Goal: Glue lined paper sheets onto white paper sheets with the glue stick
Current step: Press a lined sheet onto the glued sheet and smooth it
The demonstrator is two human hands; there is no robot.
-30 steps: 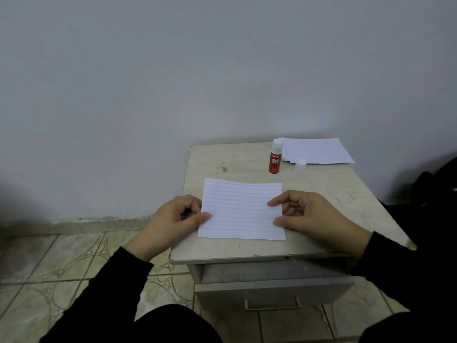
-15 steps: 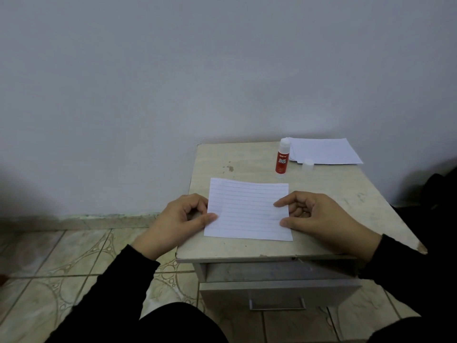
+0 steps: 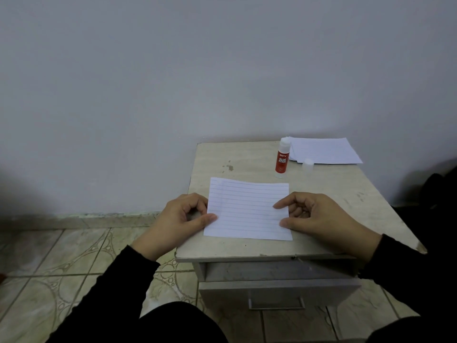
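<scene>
Lined paper sheet (image 3: 248, 209) lies flat near the front of the desk (image 3: 346, 206), between both hands. Left hand (image 3: 183, 216) rests at the sheet's left edge, fingers curled, thumb tip pressing on the paper. Right hand (image 3: 319, 219) rests at the right edge, fingers curled, index tip and thumb touching the sheet; I cannot tell whether either hand pinches the edge. Glue stick (image 3: 282, 157) stands upright farther back, uncapped, with its clear cap (image 3: 308, 165) just beside it. Behind them lies a stack of paper sheets (image 3: 326, 151).
</scene>
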